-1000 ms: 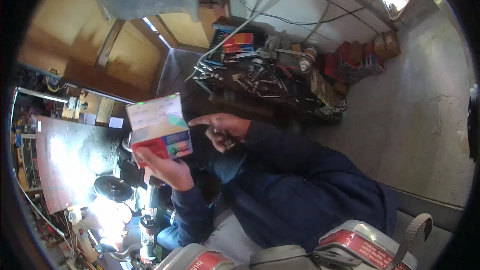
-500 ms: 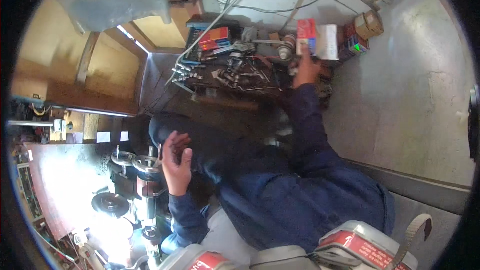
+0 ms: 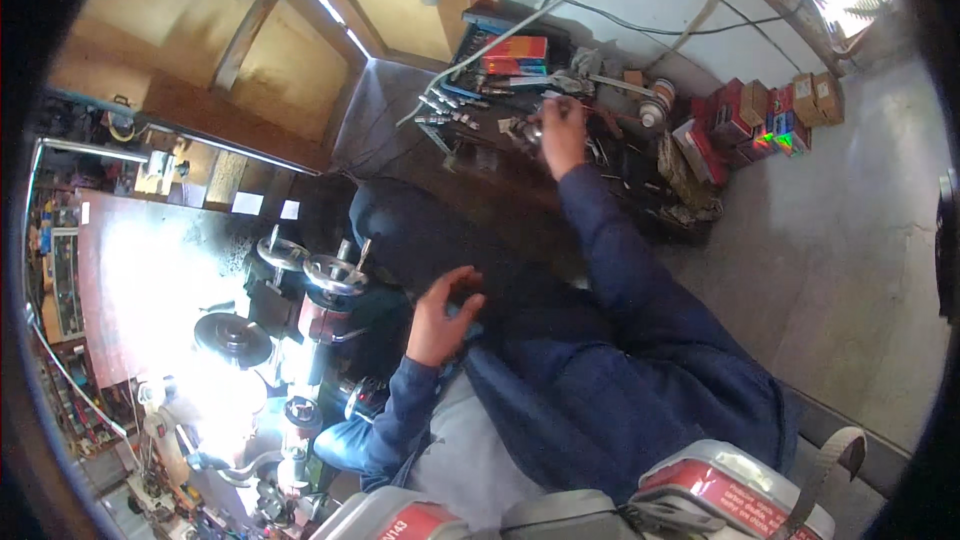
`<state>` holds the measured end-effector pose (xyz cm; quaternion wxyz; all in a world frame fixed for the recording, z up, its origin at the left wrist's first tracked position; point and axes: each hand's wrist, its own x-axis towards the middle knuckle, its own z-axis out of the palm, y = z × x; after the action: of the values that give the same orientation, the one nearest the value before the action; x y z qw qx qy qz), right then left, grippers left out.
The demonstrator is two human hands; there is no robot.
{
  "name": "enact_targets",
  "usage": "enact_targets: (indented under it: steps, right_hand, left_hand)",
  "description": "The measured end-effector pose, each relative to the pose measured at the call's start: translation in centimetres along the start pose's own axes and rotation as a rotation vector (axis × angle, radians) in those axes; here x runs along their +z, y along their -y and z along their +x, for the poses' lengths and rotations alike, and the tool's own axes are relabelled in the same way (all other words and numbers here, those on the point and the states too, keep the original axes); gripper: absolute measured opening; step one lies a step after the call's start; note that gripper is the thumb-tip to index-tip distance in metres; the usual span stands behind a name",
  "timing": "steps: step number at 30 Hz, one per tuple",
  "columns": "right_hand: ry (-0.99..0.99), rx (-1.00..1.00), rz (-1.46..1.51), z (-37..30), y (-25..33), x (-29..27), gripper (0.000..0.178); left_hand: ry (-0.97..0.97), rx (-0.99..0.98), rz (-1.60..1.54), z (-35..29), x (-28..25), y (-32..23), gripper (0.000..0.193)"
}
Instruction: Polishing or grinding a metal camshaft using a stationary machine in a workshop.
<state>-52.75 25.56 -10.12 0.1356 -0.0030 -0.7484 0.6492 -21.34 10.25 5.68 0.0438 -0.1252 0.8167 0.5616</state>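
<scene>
Head view, only one to go on. Right hand [image 3: 562, 132] stretched far out to the cluttered shelf [image 3: 560, 155] at the top of the frame, fingers pinched on a small shiny metal part [image 3: 533, 128] – too small and blurred to say what kind. Closed on it, as far as can be told. Part sits right at the fingertips, touching, on the left side of the hand; long axis impossible to read.

Left hand [image 3: 440, 315] well back, close to the body, just beside the handwheels [image 3: 335, 275] of the machine [image 3: 300, 340] – fingers half curled, loosely open, nothing in it. So right is clearly the nearer one to the shelf clutter, left well apart from it.

Counts, as best as possible:
- two handwheels side by side, plus one dark round disc [image 3: 232, 335] below them
- a row of small red boxes [image 3: 745, 115] along the wall to the right of the hand – five or six, hard to separate
- one flat red-and-blue pack [image 3: 515, 53] at the back of the shelf
- one white spool [image 3: 657, 105] between hand and boxes
- a fan of thin metal tools [image 3: 450, 105] left of the hand, too many and too tangled to count
</scene>
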Motion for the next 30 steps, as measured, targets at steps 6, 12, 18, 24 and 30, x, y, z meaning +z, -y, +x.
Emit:
enact_targets:
  steps: [6, 12, 18, 24, 30]
  right_hand:
    - [0.213, 0.078, -0.302, 1.7, -0.5, 8.4, 0.027]
    - [0.404, -0.007, -0.58, 2.2, -0.7, 10.1, 0.028]
    - [0.419, -0.209, -0.815, 5.8, 1.1, 6.5, 0.029]
    - [0.506, -0.314, -1.164, 12.9, 4.7, 5.2, 0.062]
    - [0.675, -0.384, -1.3, 15.9, 3.5, 5.0, 0.066]
  left_hand:
    - [-0.104, -0.143, -0.129, -3.4, -0.4, 2.5, 0.038]
    - [-0.317, -0.289, -0.256, -8.6, -0.2, 8.5, 0.038]
    - [-0.308, -0.351, -0.253, -10.8, 0.4, 12.1, 0.039]
    - [-0.245, -0.378, -0.143, -9.2, -0.2, 9.3, 0.038]
    - [-0.289, -0.373, -0.135, -7.4, -1.0, 7.4, 0.038]
